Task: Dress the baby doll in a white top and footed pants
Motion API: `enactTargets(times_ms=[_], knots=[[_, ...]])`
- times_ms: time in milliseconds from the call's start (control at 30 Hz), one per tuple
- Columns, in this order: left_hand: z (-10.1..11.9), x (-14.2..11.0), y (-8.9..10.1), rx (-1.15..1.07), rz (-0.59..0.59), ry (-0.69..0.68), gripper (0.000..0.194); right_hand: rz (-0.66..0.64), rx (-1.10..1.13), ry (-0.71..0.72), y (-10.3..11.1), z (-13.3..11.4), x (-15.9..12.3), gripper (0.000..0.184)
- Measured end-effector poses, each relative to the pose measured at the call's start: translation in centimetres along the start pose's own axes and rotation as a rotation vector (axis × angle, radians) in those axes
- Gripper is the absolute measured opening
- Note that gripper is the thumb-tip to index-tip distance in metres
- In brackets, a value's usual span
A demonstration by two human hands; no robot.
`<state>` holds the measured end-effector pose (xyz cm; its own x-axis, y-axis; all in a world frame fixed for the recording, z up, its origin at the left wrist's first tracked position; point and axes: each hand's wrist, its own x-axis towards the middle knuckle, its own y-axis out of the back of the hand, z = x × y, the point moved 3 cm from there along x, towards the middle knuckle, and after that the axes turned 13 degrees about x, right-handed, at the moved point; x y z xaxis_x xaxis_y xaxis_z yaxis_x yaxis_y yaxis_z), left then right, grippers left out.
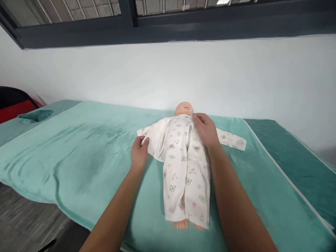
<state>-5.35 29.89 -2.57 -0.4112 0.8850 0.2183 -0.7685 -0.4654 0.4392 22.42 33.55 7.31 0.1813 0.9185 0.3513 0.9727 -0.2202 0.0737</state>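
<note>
A baby doll [184, 108] lies on its back on a light green blanket [78, 154], head toward the wall and bare feet toward me. It wears a white printed romper [183, 168] with both sleeves spread out sideways. My left hand [139, 151] pinches the cuff of the doll's left-side sleeve, fingers closed on the cloth. My right hand [206, 129] rests on the doll's chest near the collar, fingers curled on the romper's front edge.
The blanket covers a table set against a white wall [168, 77]. A darker green cover [296, 157] shows at the right. A folded dark green cloth [35, 115] lies at far left beside something red and black [13, 105]. A dark window frame runs above.
</note>
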Motion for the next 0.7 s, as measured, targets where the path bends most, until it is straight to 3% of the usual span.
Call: enactTargets(times_ms=[67, 167, 267, 333, 433, 533, 600, 700], knots=[[1.8, -0.4, -0.4, -0.187, -0.047, 0.024, 0.029, -0.039, -0.013, -0.015, -0.6, 1.5, 0.2, 0.037], [7.0, -1.3, -1.1, -0.332, -0.129, -0.021, 0.031, -0.118, 0.059, -0.012, -0.5, 3.1, -0.1, 0.044], [12.8, -2.8, -1.7, -0.145, -0.185, -0.247, 0.026, -0.142, 0.095, -0.032, 0.1, 3.7, 0.0, 0.044], [15.1, -4.5, -2.5, 0.121, -0.273, -0.533, 0.018, -0.14, 0.114, -0.043, 0.3, 3.6, 0.2, 0.042], [14.9, -7.4, -3.8, 0.406, -0.475, -0.853, 0.019, -0.139, 0.126, -0.033, 0.3, 3.2, 0.3, 0.038], [13.0, -8.4, -3.9, 0.341, -0.592, -0.839, 0.019, -0.141, 0.087, -0.031, 0.0, 2.8, 0.2, 0.033], [12.2, -7.3, -3.5, 0.216, -0.555, -0.708, 0.021, -0.123, 0.103, -0.04, -0.1, 2.7, 0.1, 0.031], [11.8, -3.5, -3.3, 0.216, -0.28, -0.534, 0.022, -0.027, 0.101, -0.021, 0.1, 2.6, 0.2, 0.03]])
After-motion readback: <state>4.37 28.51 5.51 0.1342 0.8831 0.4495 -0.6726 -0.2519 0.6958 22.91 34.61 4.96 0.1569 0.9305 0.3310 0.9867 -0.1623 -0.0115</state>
